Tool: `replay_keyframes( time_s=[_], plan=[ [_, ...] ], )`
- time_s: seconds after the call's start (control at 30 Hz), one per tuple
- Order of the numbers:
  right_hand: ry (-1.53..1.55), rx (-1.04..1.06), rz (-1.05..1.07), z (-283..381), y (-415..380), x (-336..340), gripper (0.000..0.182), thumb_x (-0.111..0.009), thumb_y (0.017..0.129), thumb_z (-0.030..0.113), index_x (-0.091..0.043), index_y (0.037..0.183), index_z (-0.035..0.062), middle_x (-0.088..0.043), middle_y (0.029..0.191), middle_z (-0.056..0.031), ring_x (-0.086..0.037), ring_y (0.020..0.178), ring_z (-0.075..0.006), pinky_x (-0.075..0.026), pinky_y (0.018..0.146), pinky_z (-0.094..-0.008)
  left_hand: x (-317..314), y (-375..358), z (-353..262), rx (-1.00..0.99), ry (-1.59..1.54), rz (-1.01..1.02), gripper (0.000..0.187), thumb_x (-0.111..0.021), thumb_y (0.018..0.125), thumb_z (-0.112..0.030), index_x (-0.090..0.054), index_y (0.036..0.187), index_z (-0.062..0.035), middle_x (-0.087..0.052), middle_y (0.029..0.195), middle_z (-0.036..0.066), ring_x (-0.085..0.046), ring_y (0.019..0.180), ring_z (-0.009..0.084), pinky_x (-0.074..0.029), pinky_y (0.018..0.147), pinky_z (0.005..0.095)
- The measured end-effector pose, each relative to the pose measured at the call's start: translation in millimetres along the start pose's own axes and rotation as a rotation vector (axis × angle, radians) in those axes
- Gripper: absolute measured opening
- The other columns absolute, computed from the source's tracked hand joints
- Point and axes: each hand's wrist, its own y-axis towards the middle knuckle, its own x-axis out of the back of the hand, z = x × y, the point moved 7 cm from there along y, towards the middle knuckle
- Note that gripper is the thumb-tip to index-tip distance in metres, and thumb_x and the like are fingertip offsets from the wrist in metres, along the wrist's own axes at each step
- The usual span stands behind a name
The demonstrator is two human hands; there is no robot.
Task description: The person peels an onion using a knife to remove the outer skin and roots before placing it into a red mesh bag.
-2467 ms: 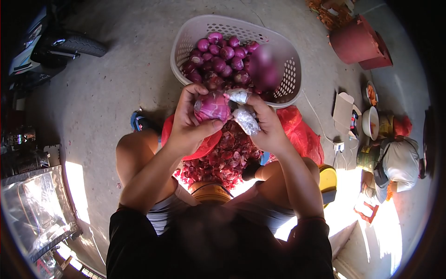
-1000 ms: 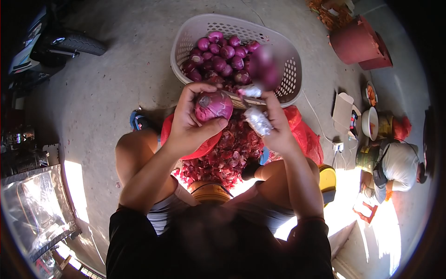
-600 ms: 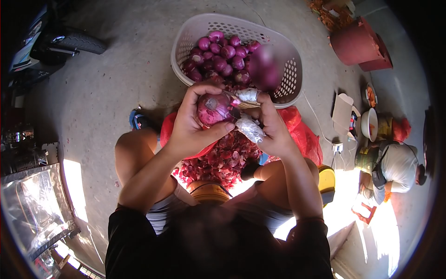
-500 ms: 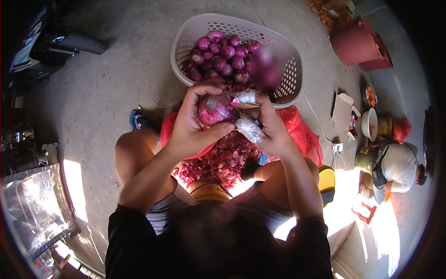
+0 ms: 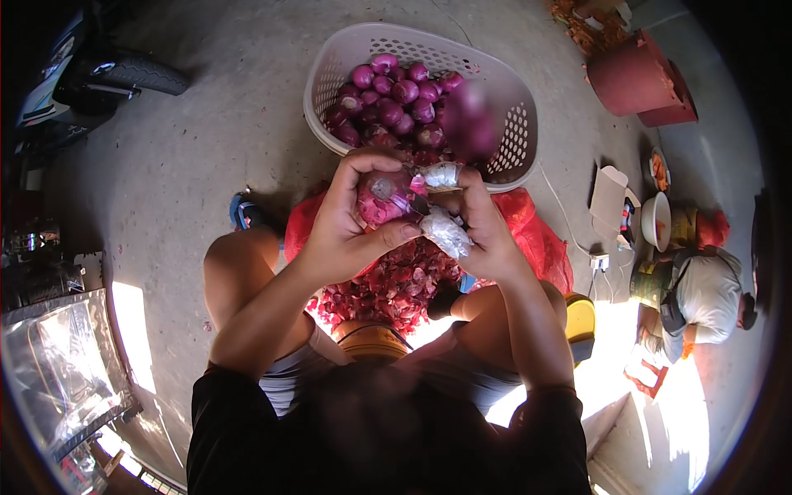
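Observation:
My left hand (image 5: 346,219) is wrapped round a red onion (image 5: 381,198), its root end facing up, above a heap of skins. Silvery wrapping covers the thumb and index finger of my right hand (image 5: 466,219), which are bent in against the onion's right side. A bit of pink onion skin (image 5: 419,183) shows by the wrapped index fingertip. Something small and dark sits between the right fingers and the onion; its kind is too hidden to name. Just beyond my hands, a grey plastic basket (image 5: 318,91) holds many peeled red onions (image 5: 404,91), partly blurred on the right.
Loose onion skins (image 5: 379,285) and a red mesh bag (image 5: 544,247) lie between and beside my legs. A motorcycle wheel (image 5: 144,74) is at far left. Toward the right are a white bowl (image 5: 657,221), a power strip (image 5: 600,261), red tubs (image 5: 631,78) and another person (image 5: 705,297).
The onion has shifted slightly right and turned a little in my left hand. My right fingers stay against its side, having moved only slightly.

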Motion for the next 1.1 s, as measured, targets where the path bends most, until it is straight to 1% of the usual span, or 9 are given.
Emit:
replay_keyframes(
  time_s=[0.17,0.27,0.37,0.43,0.6,0.7,0.93,1.0,1.1],
  plan=[
    [-0.001,-0.064,0.017,-3.5,-2.6,1.0,0.046,-0.062,0.080,0.007,-0.035,0.117,0.0056,-0.059,0.074,-0.0090,-0.054,0.065,-0.0160,-0.042,0.064,-0.0274,1.3,0.5,0.0,-0.040,0.062,0.002,0.059,-0.072,0.075,-0.005,-0.035,0.121,-0.0045,-0.043,0.115,0.006,-0.046,0.105,0.0108,-0.040,0.090,0.0266],
    [-0.028,-0.034,0.010,-5.0,-3.8,1.7,0.045,-0.063,0.079,0.006,-0.036,0.115,0.0055,-0.060,0.074,-0.0093,-0.055,0.064,-0.0180,-0.042,0.062,-0.0278,1.3,0.8,-0.4,-0.039,0.063,-0.015,0.058,-0.072,0.075,-0.005,-0.036,0.121,-0.0046,-0.043,0.114,0.006,-0.046,0.105,0.0112,-0.039,0.091,0.0270],
    [-0.090,0.059,-0.022,-8.4,-3.3,2.7,0.045,-0.064,0.078,0.006,-0.037,0.114,0.0053,-0.061,0.075,-0.0105,-0.058,0.065,-0.0199,-0.043,0.061,-0.0280,1.7,-0.3,-0.1,-0.038,0.067,0.001,0.058,-0.072,0.075,-0.004,-0.036,0.121,-0.0044,-0.042,0.115,0.006,-0.046,0.105,0.0115,-0.039,0.091,0.0269],
    [-0.102,0.078,-0.035,-8.1,-2.7,2.5,0.045,-0.065,0.077,0.005,-0.037,0.113,0.0051,-0.062,0.077,-0.0113,-0.060,0.067,-0.0210,-0.044,0.061,-0.0284,1.4,-0.3,0.0,-0.054,0.087,-0.018,0.059,-0.071,0.075,-0.004,-0.035,0.121,-0.0042,-0.043,0.115,0.006,-0.046,0.106,0.0115,-0.039,0.091,0.0268],
    [-0.049,-0.081,0.009,-5.4,-4.3,-0.5,0.046,-0.066,0.076,0.005,-0.036,0.111,0.0044,-0.063,0.077,-0.0117,-0.063,0.069,-0.0231,-0.045,0.061,-0.0296,0.5,-1.9,-0.3,-0.031,0.014,-0.013,0.059,-0.071,0.075,-0.003,-0.034,0.121,-0.0038,-0.042,0.118,0.008,-0.047,0.106,0.0121,-0.039,0.091,0.0269],
    [-0.030,-0.042,-0.032,-6.5,-4.7,-0.9,0.046,-0.067,0.076,0.005,-0.036,0.109,0.0040,-0.063,0.076,-0.0116,-0.064,0.069,-0.0237,-0.045,0.061,-0.0290,0.0,-0.8,-2.9,-0.027,-0.001,-0.007,0.059,-0.071,0.075,-0.003,-0.034,0.121,-0.0039,-0.041,0.120,0.008,-0.047,0.107,0.0129,-0.039,0.092,0.0276],
    [-0.033,0.123,-0.051,-0.7,-0.9,0.3,0.040,-0.064,0.078,0.002,-0.036,0.107,0.0043,-0.064,0.080,-0.0125,-0.063,0.071,-0.0192,-0.045,0.064,-0.0275,4.5,-3.1,-1.1,-0.090,0.111,-0.028,0.060,-0.075,0.071,-0.006,-0.038,0.118,-0.0058,-0.038,0.121,0.010,-0.040,0.116,0.0183,-0.031,0.099,0.0325],
    [-0.021,0.127,-0.051,0.1,-1.6,0.6,0.038,-0.062,0.080,0.001,-0.037,0.107,0.0040,-0.063,0.084,-0.0119,-0.062,0.074,-0.0170,-0.045,0.067,-0.0270,4.1,-3.5,-2.1,-0.119,0.121,-0.036,0.060,-0.075,0.069,-0.005,-0.039,0.117,-0.0064,-0.037,0.121,0.010,-0.040,0.116,0.0194,-0.030,0.100,0.0332],
    [0.127,0.048,-0.099,-3.6,-4.5,1.6,0.037,-0.060,0.082,-0.001,-0.038,0.111,0.0036,-0.060,0.093,-0.0101,-0.059,0.084,-0.0144,-0.045,0.073,-0.0260,2.6,-3.4,-4.2,-0.171,0.102,-0.033,0.060,-0.074,0.067,0.001,-0.039,0.115,-0.0071,-0.035,0.121,0.010,-0.042,0.116,0.0204,-0.032,0.099,0.0338]
  ],
)
